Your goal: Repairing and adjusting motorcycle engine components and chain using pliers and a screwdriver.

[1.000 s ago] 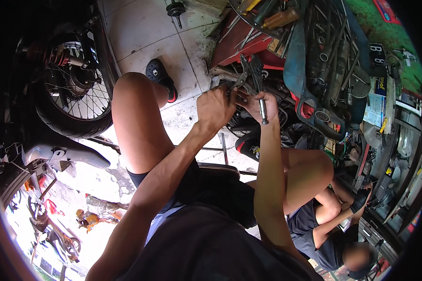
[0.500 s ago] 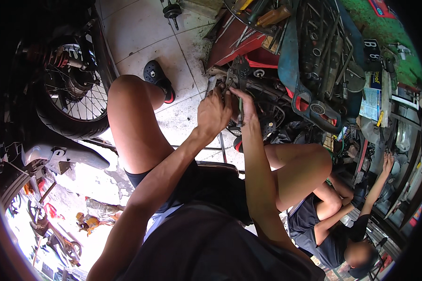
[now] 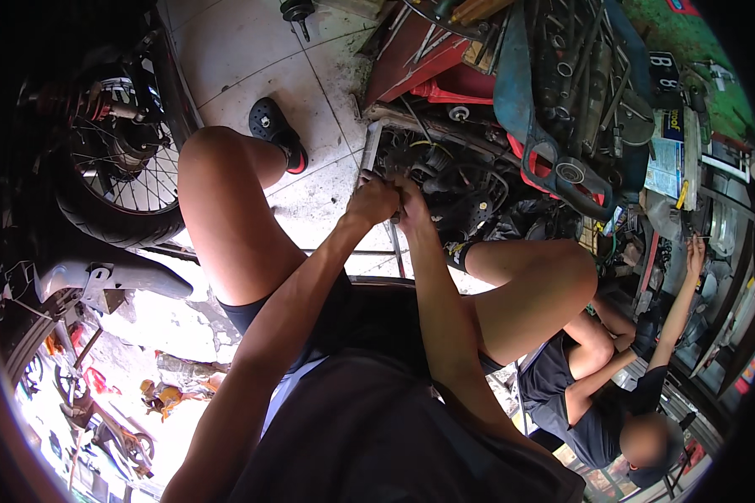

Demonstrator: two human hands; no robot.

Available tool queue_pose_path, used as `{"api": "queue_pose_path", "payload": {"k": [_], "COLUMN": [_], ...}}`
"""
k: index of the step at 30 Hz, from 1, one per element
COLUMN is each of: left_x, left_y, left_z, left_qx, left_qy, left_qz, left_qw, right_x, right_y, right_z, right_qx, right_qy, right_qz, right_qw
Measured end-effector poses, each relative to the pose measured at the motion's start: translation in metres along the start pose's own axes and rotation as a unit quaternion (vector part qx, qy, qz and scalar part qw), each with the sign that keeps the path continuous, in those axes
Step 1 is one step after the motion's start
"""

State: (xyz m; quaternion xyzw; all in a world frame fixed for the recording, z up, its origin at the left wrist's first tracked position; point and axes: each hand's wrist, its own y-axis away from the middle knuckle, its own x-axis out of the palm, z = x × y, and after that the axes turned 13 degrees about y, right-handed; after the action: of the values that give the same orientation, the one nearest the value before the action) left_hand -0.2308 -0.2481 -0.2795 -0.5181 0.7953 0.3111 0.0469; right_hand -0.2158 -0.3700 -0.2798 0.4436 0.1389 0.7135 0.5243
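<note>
My left hand [image 3: 372,201] is closed, meeting my right hand [image 3: 411,207] between my bent knees. My right fingers are curled too, around a dark metal tool [image 3: 398,210] that both hands appear to grip, mostly covered by them. Just beyond my hands lies a cluster of dark greasy parts and hoses [image 3: 432,163] inside a pale-edged frame.
A motorcycle wheel [image 3: 92,214] is at left on white tiles [image 3: 243,59], near a shaft part [image 3: 298,12]. A teal holder [image 3: 512,101] full of tools stands upper right, beside red panels [image 3: 403,59] and cluttered shelving. A co-worker [image 3: 579,411] sits lower right, one arm raised.
The pliers seen earlier above my hands are now largely hidden. My hands have drawn together and moved lower, the right one leftward too. The co-worker's arm has reached upward.
</note>
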Motion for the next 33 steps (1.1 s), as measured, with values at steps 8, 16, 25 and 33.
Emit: {"api": "queue_pose_path", "payload": {"k": [8,16,25,33], "left_x": [-0.039,-0.04,-0.033,-0.019], "left_y": [0.023,0.03,0.041,0.048], "left_z": [-0.029,-0.041,-0.044,-0.039], "left_qx": [-0.162,-0.157,-0.337,-0.31], "left_qy": [-0.075,-0.069,0.2,0.362], "left_qz": [0.034,0.144,0.161,0.103], "left_qw": [0.983,0.975,0.906,0.873], "right_x": [-0.027,-0.024,-0.003,-0.004], "right_y": [0.014,0.034,0.036,0.015], "right_z": [0.008,0.015,-0.002,-0.035], "right_qx": [0.128,0.132,0.101,0.065], "right_qy": [-0.176,-0.119,-0.004,0.099], "right_qz": [-0.05,-0.016,-0.094,-0.205], "right_qw": [0.975,0.984,0.99,0.972]}}
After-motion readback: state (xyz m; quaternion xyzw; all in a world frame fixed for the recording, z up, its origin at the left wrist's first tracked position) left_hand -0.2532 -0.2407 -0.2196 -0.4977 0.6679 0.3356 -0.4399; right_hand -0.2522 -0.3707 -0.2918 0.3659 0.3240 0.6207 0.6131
